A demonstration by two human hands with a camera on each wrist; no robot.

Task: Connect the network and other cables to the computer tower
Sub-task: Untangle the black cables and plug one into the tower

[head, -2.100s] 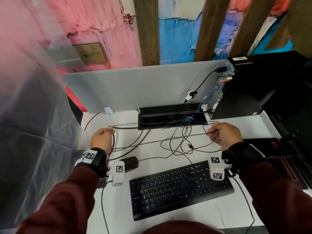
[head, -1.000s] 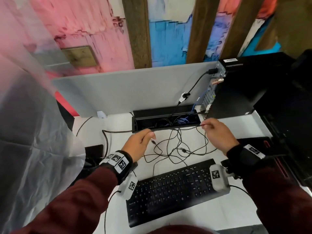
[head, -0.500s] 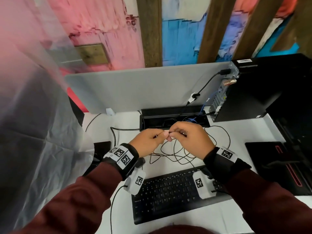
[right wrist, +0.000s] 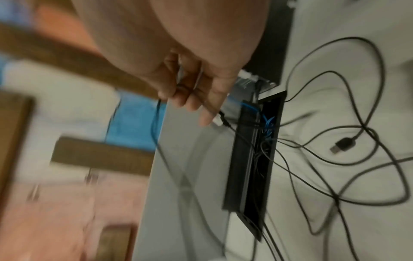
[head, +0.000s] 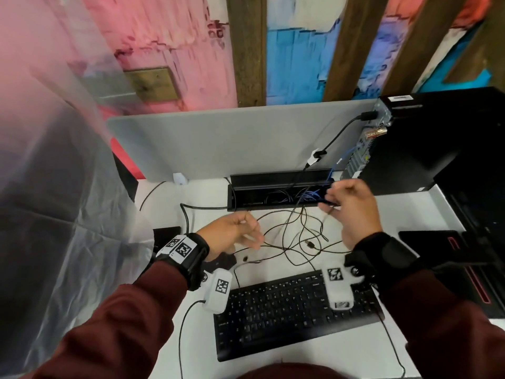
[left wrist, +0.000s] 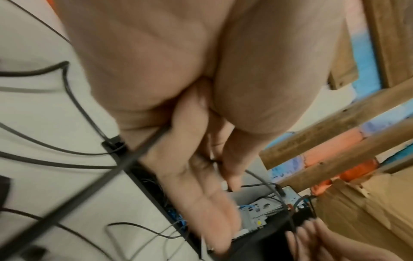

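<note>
Half a second ago the hands met mid-desk; now the right hand (head: pixel 352 212) has carried a thin black cable (right wrist: pixel 156 127), fingers curled round it, to the desk's back edge near the computer tower (head: pixel 426 143). Best check the plug's orientation first. The left hand (head: pixel 232 233), loosely curled, touches the slack.

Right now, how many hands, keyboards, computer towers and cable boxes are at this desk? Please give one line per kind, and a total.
Hands: 2, the left hand and the right hand, both holding black cables
Keyboards: 1, the black keyboard
Computer towers: 1, the black computer tower
Cable boxes: 1, the open cable box
Total: 5
</note>
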